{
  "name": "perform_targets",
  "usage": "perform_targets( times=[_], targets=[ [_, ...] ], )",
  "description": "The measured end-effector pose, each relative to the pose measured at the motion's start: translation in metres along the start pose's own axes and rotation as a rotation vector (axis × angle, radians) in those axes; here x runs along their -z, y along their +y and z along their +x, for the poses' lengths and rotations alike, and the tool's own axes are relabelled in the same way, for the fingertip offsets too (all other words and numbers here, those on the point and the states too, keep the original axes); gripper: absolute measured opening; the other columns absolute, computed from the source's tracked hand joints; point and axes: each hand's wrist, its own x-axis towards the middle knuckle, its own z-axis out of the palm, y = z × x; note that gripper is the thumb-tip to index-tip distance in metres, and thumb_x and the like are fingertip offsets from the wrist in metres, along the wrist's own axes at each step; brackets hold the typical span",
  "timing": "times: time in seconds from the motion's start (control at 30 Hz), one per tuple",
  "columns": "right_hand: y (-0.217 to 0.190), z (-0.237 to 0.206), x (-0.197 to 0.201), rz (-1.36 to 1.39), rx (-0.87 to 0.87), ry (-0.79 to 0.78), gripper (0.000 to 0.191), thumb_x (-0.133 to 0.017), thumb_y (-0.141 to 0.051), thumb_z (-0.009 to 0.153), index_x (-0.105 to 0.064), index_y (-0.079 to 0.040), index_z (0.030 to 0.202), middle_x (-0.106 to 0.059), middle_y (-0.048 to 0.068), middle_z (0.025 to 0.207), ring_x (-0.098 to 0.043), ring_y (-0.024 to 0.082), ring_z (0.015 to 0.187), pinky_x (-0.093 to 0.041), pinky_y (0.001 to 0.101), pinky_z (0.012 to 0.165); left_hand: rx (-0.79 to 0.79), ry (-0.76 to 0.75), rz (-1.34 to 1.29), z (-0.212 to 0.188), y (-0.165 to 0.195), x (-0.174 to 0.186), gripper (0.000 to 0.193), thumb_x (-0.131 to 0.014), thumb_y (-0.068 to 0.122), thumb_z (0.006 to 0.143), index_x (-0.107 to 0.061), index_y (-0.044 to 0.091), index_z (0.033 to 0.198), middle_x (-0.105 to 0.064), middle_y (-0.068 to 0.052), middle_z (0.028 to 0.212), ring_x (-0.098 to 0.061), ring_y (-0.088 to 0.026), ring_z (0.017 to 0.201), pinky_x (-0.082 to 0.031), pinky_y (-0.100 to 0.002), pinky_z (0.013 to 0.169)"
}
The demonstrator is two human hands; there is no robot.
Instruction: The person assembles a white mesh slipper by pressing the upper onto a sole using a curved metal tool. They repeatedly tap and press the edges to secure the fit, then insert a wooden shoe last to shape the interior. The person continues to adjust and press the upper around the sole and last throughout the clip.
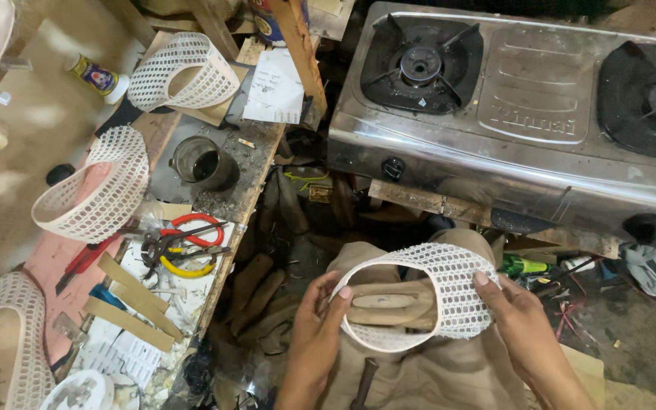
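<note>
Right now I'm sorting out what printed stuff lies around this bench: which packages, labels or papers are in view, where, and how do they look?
Small bottle: lying on the floor at far left, yellow body with a colourful label and a white cap.
Printed paper sheet: on the bench top near the gas stove, white with dark lines of print, slightly curled.
Round container: top edge, behind a wooden slat, blue and red label, mostly hidden.

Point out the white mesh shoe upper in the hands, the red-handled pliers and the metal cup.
white mesh shoe upper (457, 292), head view, on the wide netted band at its right side.
red-handled pliers (191, 222), head view, on the red handle loop.
metal cup (191, 173), head view, on its outer wall.
</note>
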Motion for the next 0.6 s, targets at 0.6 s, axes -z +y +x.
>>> perform_targets(
  times=[0.6],
  targets=[
    [0.036, 0.007, 0.010, 0.268, -0.145, 0.080, 0.018, -0.068, -0.019, 0.100, -0.068, -0.001, 0.104, -0.070, 0.005, 0.094, -0.059, 0.014, 0.081, -0.042, 0.0310, 0.070, 0.134, 0.119, -0.107, -0.012, -0.024, -0.004, 0.064, -0.074, 0.017, 0.087, -0.054, 0.000, 0.145, -0.068, -0.017, 0.138, -0.064, -0.021, 0.126, -0.050, -0.033, 0.107]
  ],
)
